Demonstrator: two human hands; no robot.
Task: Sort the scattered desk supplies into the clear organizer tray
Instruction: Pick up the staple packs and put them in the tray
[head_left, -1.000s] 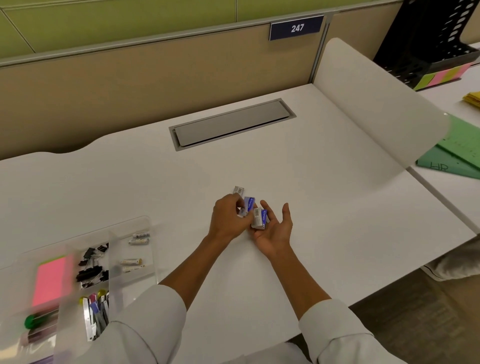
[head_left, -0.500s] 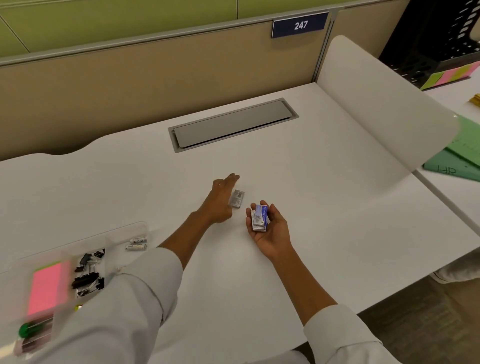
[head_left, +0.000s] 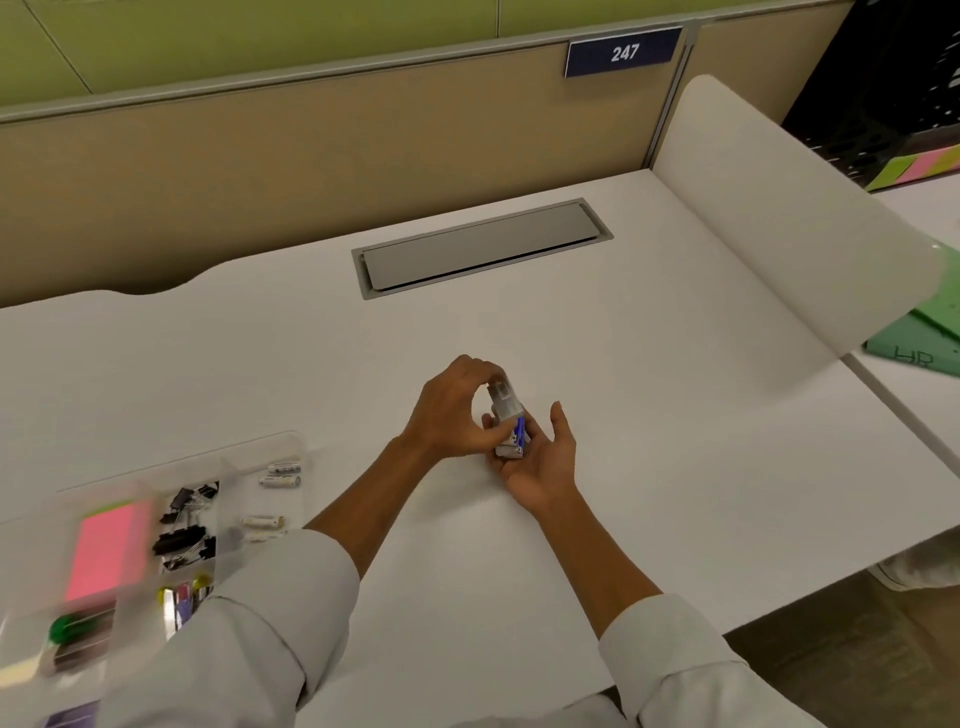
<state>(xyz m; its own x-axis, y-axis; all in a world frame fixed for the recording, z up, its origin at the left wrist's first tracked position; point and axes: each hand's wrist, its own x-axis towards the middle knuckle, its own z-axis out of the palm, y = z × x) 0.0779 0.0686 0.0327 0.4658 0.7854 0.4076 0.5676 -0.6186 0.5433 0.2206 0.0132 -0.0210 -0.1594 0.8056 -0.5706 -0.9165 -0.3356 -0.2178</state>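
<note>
Above the cupped, upturned right grip (head_left: 540, 462) cradling boxes: left grip (head_left: 457, 410) pinching small box (head_left: 503, 399).

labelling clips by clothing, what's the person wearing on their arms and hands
Both arms are in long, light grey-white sleeves of a shirt-like fabric, pushed up so the forearms are bare. The left sleeve looks loose and creased; the right sleeve ends in a buttoned-style cuff. The left hand and right hand are bare: no gloves, rings or watch show.

Head view: one wide-angle camera, worn on the head. Faces forward and down onto the table (head_left: 649, 415), near, partition (head_left: 260, 171) behind.
</note>
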